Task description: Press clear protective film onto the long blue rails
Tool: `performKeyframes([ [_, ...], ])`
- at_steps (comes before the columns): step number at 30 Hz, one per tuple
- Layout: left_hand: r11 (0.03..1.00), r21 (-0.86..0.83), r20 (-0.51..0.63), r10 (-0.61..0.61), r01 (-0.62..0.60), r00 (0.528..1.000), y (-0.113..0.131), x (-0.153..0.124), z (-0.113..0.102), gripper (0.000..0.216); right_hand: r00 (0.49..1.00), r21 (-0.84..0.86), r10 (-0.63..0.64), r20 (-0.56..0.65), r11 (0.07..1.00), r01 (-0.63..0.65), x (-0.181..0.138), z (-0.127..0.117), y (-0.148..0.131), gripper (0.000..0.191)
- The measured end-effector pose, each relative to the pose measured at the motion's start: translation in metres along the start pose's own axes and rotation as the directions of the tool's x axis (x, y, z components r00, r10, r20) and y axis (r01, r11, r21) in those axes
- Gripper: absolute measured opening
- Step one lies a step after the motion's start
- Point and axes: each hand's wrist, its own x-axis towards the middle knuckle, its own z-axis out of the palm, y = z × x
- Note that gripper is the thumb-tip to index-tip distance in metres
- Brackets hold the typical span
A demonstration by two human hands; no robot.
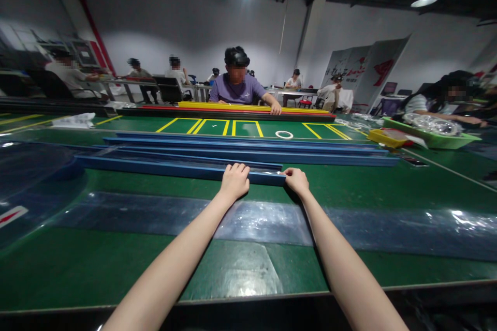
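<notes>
Both my arms reach forward over a green table [116, 258]. My left hand [234, 181] is closed over the near edge of a long blue channel strip [163, 167], fingers curled on top of it. My right hand [296, 181] grips the right end of the same strip with curled fingers. More long blue strips [248, 147] lie side by side just beyond it. A long clear plastic sheet or sleeve [264, 220] lies flat across the table under my wrists.
Across the table a person in a purple shirt [236, 88] handles red and yellow strips [233, 108]. A white ring [284, 134] lies mid-table. A green tray [438, 137] and a yellow bin [384, 137] stand at the right. Other people sit in the background.
</notes>
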Motion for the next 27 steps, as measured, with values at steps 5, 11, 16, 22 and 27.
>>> performKeyframes([
  [5, 1.000, 0.002, -0.005, 0.010, -0.010, 1.000, -0.0003, 0.0000, -0.0002, 0.026, 1.000, 0.002, 0.005, 0.003, 1.000, -0.005, -0.0008, -0.0005, -0.0004, 0.022],
  [11, 1.000, 0.018, 0.006, 0.006, -0.006, 1.000, 0.0003, 0.0000, -0.0011, 0.025, 1.000, -0.009, 0.002, -0.005, 1.000, -0.002, -0.0022, -0.0014, -0.0016, 0.021],
  [16, 0.999, 0.038, 0.016, 0.001, -0.001, 1.000, 0.0006, 0.0002, -0.0010, 0.020, 1.000, -0.003, 0.005, -0.011, 1.000, -0.005, -0.0028, -0.0017, -0.0015, 0.021],
  [22, 1.000, 0.031, 0.021, 0.000, -0.001, 1.000, 0.0004, 0.0001, -0.0005, 0.018, 1.000, 0.009, -0.003, -0.027, 1.000, 0.003, -0.0029, -0.0006, 0.0000, 0.021],
  [27, 0.999, 0.041, 0.028, -0.008, 0.007, 1.000, 0.0005, 0.0004, -0.0011, 0.018, 0.999, 0.021, -0.015, -0.029, 1.000, 0.016, -0.0032, -0.0003, 0.0005, 0.019],
])
